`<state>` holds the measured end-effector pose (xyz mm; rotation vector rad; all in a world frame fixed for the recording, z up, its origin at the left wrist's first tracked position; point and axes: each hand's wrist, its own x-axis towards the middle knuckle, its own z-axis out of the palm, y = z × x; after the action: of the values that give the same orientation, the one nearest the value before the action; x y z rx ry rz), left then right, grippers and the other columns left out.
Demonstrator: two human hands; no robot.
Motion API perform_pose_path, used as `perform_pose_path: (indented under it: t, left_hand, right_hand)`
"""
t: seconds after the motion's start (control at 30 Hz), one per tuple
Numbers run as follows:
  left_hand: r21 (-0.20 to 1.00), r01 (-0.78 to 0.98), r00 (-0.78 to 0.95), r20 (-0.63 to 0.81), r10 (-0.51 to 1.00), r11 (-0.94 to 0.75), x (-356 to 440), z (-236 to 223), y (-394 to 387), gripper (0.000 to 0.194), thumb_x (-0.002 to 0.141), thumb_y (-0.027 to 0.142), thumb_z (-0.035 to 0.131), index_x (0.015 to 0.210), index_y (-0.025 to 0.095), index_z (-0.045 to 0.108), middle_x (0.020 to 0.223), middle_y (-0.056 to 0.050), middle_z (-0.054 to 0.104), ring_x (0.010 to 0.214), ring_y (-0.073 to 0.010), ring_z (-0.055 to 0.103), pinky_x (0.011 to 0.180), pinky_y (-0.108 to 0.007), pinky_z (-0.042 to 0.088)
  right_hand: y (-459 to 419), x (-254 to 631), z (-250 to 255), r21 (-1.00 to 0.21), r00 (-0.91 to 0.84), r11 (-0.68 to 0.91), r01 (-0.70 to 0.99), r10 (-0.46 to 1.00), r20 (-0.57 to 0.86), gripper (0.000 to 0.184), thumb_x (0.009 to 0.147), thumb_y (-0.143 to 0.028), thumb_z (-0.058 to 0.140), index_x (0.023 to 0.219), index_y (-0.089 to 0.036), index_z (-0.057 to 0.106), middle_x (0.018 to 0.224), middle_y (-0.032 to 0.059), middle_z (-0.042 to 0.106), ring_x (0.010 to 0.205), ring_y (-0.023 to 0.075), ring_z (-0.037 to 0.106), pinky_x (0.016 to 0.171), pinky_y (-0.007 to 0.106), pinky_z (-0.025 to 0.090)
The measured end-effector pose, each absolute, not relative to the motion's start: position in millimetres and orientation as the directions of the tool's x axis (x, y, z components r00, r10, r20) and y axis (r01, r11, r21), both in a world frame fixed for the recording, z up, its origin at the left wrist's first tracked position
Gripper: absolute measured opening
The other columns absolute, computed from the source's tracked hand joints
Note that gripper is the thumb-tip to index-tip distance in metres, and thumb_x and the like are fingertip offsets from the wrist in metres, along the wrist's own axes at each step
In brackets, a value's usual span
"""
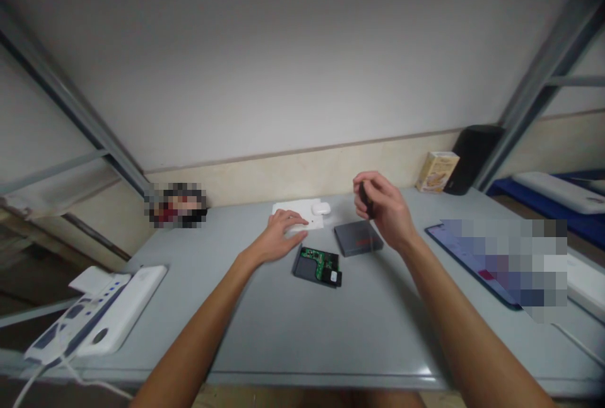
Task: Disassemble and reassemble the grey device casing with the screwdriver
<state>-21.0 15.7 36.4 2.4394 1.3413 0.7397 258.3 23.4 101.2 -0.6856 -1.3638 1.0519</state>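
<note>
My left hand (278,234) lies on a white sheet of paper (297,212) at the back of the grey table (302,326), fingers pressed flat against it. My right hand (380,206) is raised above the table with its fingers curled round a small dark object (363,195) that I cannot name. Below the hands lies an opened dark case with a green circuit board (317,265). Its grey cover (358,237) rests just right of it, under my right hand. A small white earbud case (321,208) sits on the paper.
A white power strip (101,313) lies at the left front edge with its cable hanging down. A yellow carton (437,171) and a black cylinder (472,159) stand at the back right. A dark mat (466,253) lies on the right. Metal shelf posts frame both sides.
</note>
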Motion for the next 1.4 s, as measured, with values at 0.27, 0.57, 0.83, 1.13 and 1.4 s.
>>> perform_pose_path:
  t: [0.27,0.57,0.83,1.13,1.4]
  left_hand:
    - [0.609,0.643,0.473,0.163,0.866,-0.465,-39.4,24.1,-50.0,0.074,0.076,0.046,0.085,0.142,0.034,0.055,0.133,-0.009,0.058,0.129,-0.0287,0.048,0.114,-0.051,0.038]
    - [0.559,0.69,0.384,0.255,0.887,-0.459,-53.3,24.4,-47.3,0.063,0.073,0.036,0.088,0.13,0.03,0.062,0.125,-0.006,0.062,0.127,-0.0282,0.047,0.113,-0.049,0.038]
    - [0.521,0.736,0.331,0.28,0.901,-0.432,-68.4,17.3,-41.0,0.067,0.075,0.04,0.086,0.136,0.029,0.06,0.13,-0.008,0.061,0.128,-0.0294,0.046,0.113,-0.051,0.035]
    - [0.5,0.713,0.361,0.339,0.869,-0.491,-61.5,13.7,-41.6,0.069,0.078,0.033,0.085,0.14,0.029,0.055,0.138,-0.006,0.061,0.127,-0.0283,0.046,0.113,-0.048,0.034]
    - [0.498,0.721,0.336,0.358,0.871,-0.482,-54.0,10.7,-41.7,0.071,0.079,0.037,0.085,0.142,0.03,0.053,0.136,-0.006,0.061,0.126,-0.0278,0.047,0.112,-0.046,0.034]
  right_hand:
    - [-39.4,241.2,49.2,-0.516,-0.628,0.63,0.58,0.749,0.209,0.047,0.076,-0.048,0.083,0.117,-0.029,0.069,0.117,0.0063,0.067,0.085,0.0239,0.068,0.074,0.035,0.049]
    - [-48.4,239.2,49.0,-0.453,-0.582,0.617,0.644,0.779,0.233,0.034,0.088,-0.033,0.071,0.121,-0.029,0.065,0.128,0.0059,0.064,0.096,0.0259,0.07,0.082,0.038,0.052]
    - [-85.7,261.0,40.9,-0.471,-0.627,0.609,0.638,0.766,0.141,0.026,0.091,-0.026,0.061,0.115,-0.034,0.068,0.139,0.0028,0.061,0.108,0.0274,0.07,0.093,0.044,0.053]
    - [-48.9,272.9,49.1,-0.347,-0.5,0.599,0.722,0.798,0.337,0.029,0.096,-0.028,0.053,0.122,-0.028,0.066,0.134,0.0076,0.061,0.107,0.0256,0.068,0.089,0.039,0.054]
    - [-16.2,263.8,31.3,-0.212,-0.448,0.567,0.796,0.787,0.425,0.023,0.097,-0.023,0.05,0.111,-0.025,0.068,0.112,0.005,0.069,0.096,0.023,0.066,0.084,0.035,0.048]
